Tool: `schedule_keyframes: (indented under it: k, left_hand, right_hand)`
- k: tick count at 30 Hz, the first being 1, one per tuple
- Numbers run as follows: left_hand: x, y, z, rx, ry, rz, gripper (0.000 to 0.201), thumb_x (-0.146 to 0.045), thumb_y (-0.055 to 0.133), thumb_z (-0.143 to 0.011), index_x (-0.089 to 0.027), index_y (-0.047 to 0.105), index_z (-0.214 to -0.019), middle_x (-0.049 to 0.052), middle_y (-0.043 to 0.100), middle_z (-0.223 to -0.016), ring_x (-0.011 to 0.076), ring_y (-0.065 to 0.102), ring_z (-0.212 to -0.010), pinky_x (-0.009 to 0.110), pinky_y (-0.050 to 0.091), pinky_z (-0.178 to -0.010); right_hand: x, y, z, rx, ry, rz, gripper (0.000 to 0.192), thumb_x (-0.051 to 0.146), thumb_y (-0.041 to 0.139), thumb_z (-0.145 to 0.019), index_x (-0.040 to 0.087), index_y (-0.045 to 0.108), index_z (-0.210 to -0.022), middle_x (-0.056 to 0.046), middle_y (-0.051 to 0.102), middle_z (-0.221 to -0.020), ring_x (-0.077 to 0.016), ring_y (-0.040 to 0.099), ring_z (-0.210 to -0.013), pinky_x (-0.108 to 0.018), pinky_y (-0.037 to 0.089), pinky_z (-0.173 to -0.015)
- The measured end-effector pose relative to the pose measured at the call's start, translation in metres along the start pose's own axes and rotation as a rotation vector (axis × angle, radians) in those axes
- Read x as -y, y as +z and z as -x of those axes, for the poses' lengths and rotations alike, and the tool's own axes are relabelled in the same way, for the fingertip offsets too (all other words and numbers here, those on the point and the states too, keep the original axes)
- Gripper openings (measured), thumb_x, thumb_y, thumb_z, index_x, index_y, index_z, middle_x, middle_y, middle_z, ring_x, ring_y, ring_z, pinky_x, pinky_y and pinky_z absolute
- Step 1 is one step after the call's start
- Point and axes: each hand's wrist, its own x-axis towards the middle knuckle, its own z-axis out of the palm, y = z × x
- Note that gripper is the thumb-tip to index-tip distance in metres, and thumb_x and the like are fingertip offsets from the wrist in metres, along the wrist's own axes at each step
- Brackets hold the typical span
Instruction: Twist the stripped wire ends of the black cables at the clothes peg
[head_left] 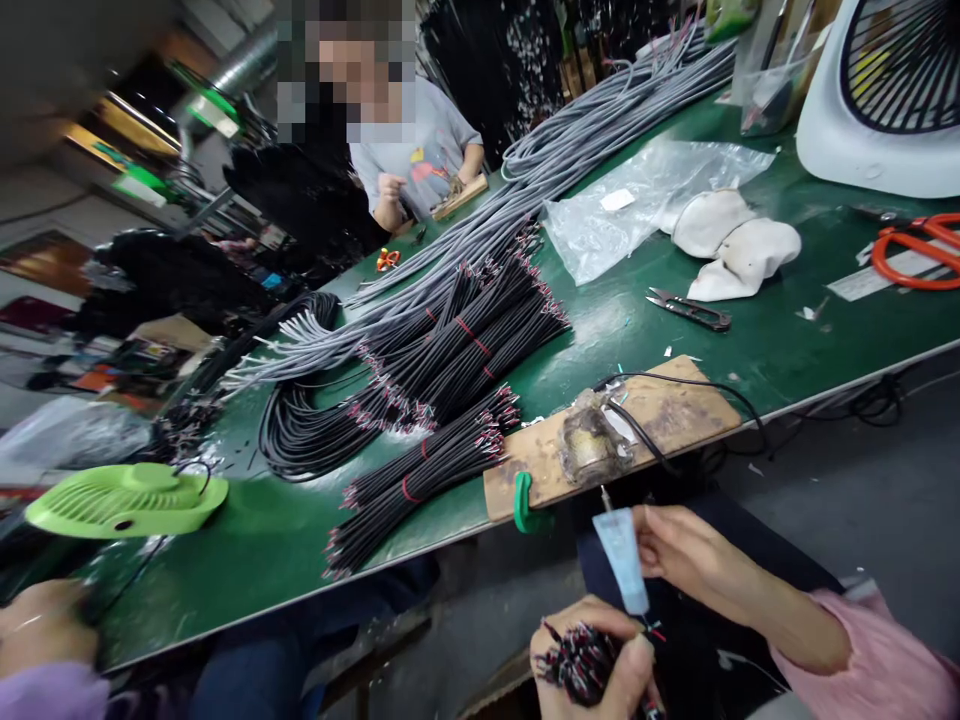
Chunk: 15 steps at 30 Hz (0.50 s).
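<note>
My left hand (600, 650) is wrapped round a bundle of black cables (574, 665) whose stripped ends show red, black and white wires. A few thin wires (654, 628) stick out beside its thumb. My right hand (679, 545) is closed on a light-blue tapered tube (622, 562) with a narrow metal-looking tip pointing up; its exact kind is unclear. The lower end of the tube is close to the left thumb. Just above the tip, a crusted, yellowish block (592, 440) sits on a stained wooden board (682, 400) at the table edge.
Tied black cable bundles (472, 340) and long grey cables (570, 150) lie on the green table (442, 520). A green clamp (525, 505), thread snips (688, 308), orange-handled scissors (915, 250), a white fan (877, 100) and a green fan (127, 500) are around. Another person (420, 140) sits opposite; someone's hand (49, 625) is at left.
</note>
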Motion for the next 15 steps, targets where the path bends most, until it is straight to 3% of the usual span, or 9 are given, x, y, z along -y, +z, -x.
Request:
schedule_keyframes:
  k: [2, 5, 7, 10, 12, 15]
  left_hand:
    - [0.004, -0.005, 0.002, 0.034, -0.057, -0.008, 0.021, -0.036, 0.084, -0.067, -0.019, 0.072, -0.064, -0.001, 0.064, -0.057, 0.0054, 0.053, -0.035, 0.015, 0.038, -0.037]
    - [0.019, -0.012, 0.009, 0.039, -0.309, 0.001, 0.035, -0.045, 0.084, -0.063, -0.017, 0.064, -0.060, 0.000, 0.064, -0.054, 0.0090, 0.051, -0.033, 0.021, 0.039, -0.036]
    - [0.032, -0.016, 0.015, -0.068, -0.418, -0.002, 0.041, -0.048, 0.087, -0.056, -0.018, 0.061, -0.066, 0.000, 0.066, -0.054, 0.0127, 0.056, -0.039, 0.024, 0.044, -0.041]
    - [0.050, -0.020, 0.022, -0.308, -0.364, -0.081, 0.050, -0.045, 0.091, -0.045, -0.017, 0.062, -0.076, 0.002, 0.073, -0.063, 0.0201, 0.066, -0.057, 0.028, 0.051, -0.056]
    - [0.057, -0.022, 0.027, -0.447, -0.366, -0.193, 0.047, -0.036, 0.091, -0.045, -0.016, 0.063, -0.077, 0.004, 0.075, -0.065, 0.0231, 0.068, -0.063, 0.031, 0.052, -0.060]
    - [0.060, -0.024, 0.033, -0.554, -0.401, -0.295, 0.041, -0.028, 0.090, -0.047, -0.016, 0.062, -0.075, 0.004, 0.074, -0.062, 0.0244, 0.068, -0.061, 0.034, 0.054, -0.062]
  right_hand:
    - [0.000, -0.007, 0.008, -0.013, -0.015, 0.147, 0.036, 0.049, 0.067, -0.085, 0.013, 0.068, -0.082, -0.001, 0.057, -0.072, -0.0135, 0.048, -0.068, -0.026, 0.035, -0.063]
    - [-0.002, -0.010, 0.021, -0.047, -0.026, 0.396, 0.028, 0.040, 0.074, -0.080, 0.014, 0.066, -0.076, 0.000, 0.055, -0.071, -0.0136, 0.048, -0.067, -0.027, 0.035, -0.063]
    - [-0.003, -0.009, 0.028, -0.053, -0.054, 0.542, 0.030, 0.040, 0.075, -0.079, 0.013, 0.067, -0.069, 0.001, 0.054, -0.067, -0.0131, 0.046, -0.063, -0.027, 0.033, -0.059]
    - [-0.004, -0.003, 0.036, -0.022, -0.078, 0.652, 0.030, 0.041, 0.073, -0.080, 0.013, 0.071, -0.068, -0.001, 0.059, -0.064, -0.0129, 0.047, -0.059, -0.026, 0.034, -0.055]
    - [-0.002, 0.002, 0.041, 0.050, -0.079, 0.679, 0.028, 0.040, 0.070, -0.084, 0.014, 0.075, -0.073, -0.004, 0.065, -0.067, -0.0144, 0.054, -0.060, -0.027, 0.038, -0.057]
    - [0.005, 0.008, 0.048, 0.183, -0.102, 0.732, 0.019, 0.034, 0.067, -0.087, 0.019, 0.078, -0.083, -0.005, 0.073, -0.076, -0.0170, 0.065, -0.071, -0.028, 0.043, -0.068]
